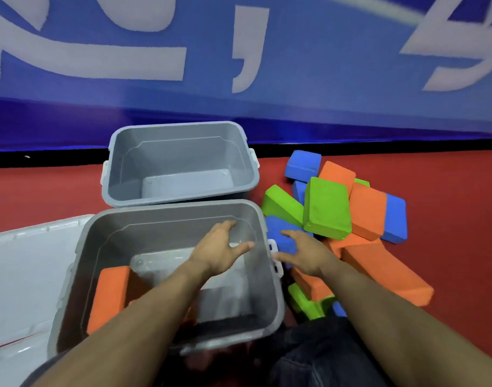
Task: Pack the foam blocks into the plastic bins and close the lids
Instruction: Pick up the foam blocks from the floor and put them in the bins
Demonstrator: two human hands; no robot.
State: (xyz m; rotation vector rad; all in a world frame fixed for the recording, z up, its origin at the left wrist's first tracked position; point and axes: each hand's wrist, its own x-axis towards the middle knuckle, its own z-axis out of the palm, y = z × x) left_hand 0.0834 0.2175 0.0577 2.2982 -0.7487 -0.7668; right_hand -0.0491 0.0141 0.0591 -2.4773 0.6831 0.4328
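Note:
Two grey plastic bins stand on the red floor. The near bin point(84, 275) holds one orange foam block point(109, 294) against its left wall. The far bin point(180, 195) holds nothing. A pile of foam blocks lies to the right, among them a green block point(327, 208), a blue block point(278, 233) and a long orange block point(387, 272). My left hand point(221, 248) hovers over the near bin with its fingers spread and holds nothing. My right hand point(304, 254) reaches past the bin's right rim, fingers straight, at the blue block.
A white lid point(24, 269) lies flat to the left of the near bin. A blue wall banner point(239, 65) with white characters rises just behind the far bin. My dark trousers point(317, 356) show at the bottom, between my arms.

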